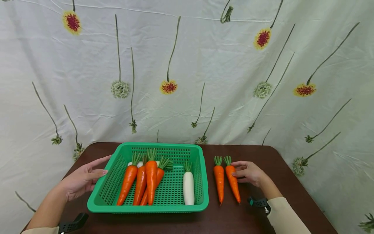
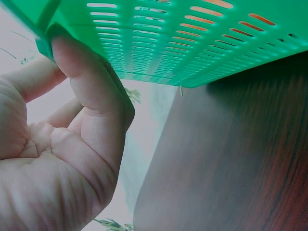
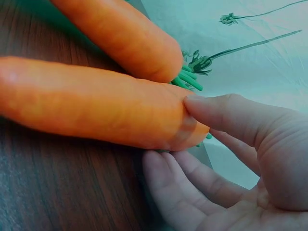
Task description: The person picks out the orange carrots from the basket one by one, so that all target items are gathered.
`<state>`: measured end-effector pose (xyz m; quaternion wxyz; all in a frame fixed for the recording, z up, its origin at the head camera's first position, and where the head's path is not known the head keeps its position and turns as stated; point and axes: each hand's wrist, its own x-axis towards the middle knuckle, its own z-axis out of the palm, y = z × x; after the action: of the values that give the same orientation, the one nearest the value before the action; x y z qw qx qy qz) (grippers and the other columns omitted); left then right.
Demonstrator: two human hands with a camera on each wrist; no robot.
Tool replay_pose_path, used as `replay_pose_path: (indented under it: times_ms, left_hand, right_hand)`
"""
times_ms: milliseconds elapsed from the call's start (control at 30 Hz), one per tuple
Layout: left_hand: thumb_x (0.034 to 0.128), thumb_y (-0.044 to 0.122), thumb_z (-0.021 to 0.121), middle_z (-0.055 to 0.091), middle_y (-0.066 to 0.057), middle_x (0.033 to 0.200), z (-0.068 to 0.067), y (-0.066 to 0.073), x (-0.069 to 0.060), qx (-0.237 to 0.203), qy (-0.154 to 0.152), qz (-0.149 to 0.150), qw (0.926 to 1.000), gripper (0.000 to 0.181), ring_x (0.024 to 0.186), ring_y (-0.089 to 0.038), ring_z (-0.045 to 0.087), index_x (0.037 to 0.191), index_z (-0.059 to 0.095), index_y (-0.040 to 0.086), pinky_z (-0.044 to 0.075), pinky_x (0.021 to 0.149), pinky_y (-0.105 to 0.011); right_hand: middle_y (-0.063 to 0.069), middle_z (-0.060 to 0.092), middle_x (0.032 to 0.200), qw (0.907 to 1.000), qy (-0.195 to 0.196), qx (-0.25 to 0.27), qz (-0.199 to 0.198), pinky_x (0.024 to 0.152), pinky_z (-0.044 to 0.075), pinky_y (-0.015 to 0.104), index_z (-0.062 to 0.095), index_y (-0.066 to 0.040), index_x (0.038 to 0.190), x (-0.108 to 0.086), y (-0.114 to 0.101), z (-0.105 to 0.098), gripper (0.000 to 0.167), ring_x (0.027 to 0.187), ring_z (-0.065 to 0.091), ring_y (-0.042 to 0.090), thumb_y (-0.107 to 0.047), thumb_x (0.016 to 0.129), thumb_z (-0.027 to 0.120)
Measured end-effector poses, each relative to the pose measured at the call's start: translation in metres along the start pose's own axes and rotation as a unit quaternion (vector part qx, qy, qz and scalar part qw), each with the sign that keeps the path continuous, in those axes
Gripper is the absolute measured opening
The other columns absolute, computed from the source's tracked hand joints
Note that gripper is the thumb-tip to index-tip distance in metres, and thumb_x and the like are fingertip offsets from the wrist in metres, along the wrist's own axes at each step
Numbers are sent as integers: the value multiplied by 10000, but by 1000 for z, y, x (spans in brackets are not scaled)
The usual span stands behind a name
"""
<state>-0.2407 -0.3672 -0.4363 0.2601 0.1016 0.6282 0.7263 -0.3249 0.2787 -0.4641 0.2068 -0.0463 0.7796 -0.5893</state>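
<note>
My left hand (image 1: 83, 178) touches the left rim of a green plastic basket (image 1: 152, 209) with its thumb and index finger. In the left wrist view, the thumb (image 2: 79, 72) meets the lip of the slotted basket wall (image 2: 144, 43). My right hand (image 1: 249, 174) pinches the top end of an orange carrot (image 1: 232, 180) lying on the table, thumb above and fingers along its side. Just left of it lies a second carrot (image 1: 218, 180). Several carrots (image 1: 151, 178) with green stems lean in the basket's left half, partly covering white pieces. At its right lies a white radish (image 1: 188, 187).
The dark brown wooden table (image 1: 233, 221) has rounded far corners. Behind it hangs a pale cloth (image 1: 187, 65) printed with flowers, reaching down to the table's far edge. Each wrist wears a black strap (image 1: 258, 203).
</note>
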Motion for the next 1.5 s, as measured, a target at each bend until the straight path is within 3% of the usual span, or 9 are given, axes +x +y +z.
replay_pose_path:
  times_ms: [400,567,833,1033,1167,1500]
  left_hand:
    - [1110,102,421,731,-69,1279,0,0,0,45,16,-7,10000,768,1102,-287,740,1655,-106,222,580,940,-566]
    - [1111,99,414,730,-65,1281,-1,0,-1,33,-18,10,10000,762,1104,-280,740,1656,-99,240,581,942,-560]
    - [1111,94,411,729,-67,1284,-2,0,0,-16,-66,12,10000,791,1108,-282,738,1635,-173,192,580,945,-561]
    - [1109,86,412,727,-68,1286,-2,0,0,-86,-105,17,9999,784,1117,-283,735,1645,-144,221,579,951,-559]
    - [1110,90,408,725,-74,1290,-1,1,0,-124,-124,14,9998,760,1120,-289,734,1656,-99,247,576,953,-562]
    - [1111,87,403,727,-77,1287,-1,1,-1,-137,-136,18,9998,683,1120,-292,733,1649,59,330,575,957,-559]
  right_hand:
    - [192,652,1242,9998,216,21,36,931,623,502,508,62,1436,-3,0,2,597,974,705,214,-111,925,763]
    - [269,621,1306,9977,566,-360,-130,932,623,495,548,52,1404,-4,-3,5,577,1015,699,232,-123,907,783]
    - [215,688,1282,9803,1259,-1364,-670,974,576,460,657,-27,1317,-2,-18,12,485,1129,656,300,-186,884,807]
    - [229,693,1262,9670,1653,-1335,-1403,871,583,304,699,-36,1252,0,-28,22,394,1109,661,285,-164,895,803]
    - [191,704,1243,9661,1612,-1075,-1708,825,591,252,715,-58,1219,0,-37,32,349,1074,662,243,-171,901,800]
    - [135,724,1216,9723,1145,-814,-1867,884,589,397,727,-78,1197,-3,-62,60,326,1029,666,215,-208,907,797]
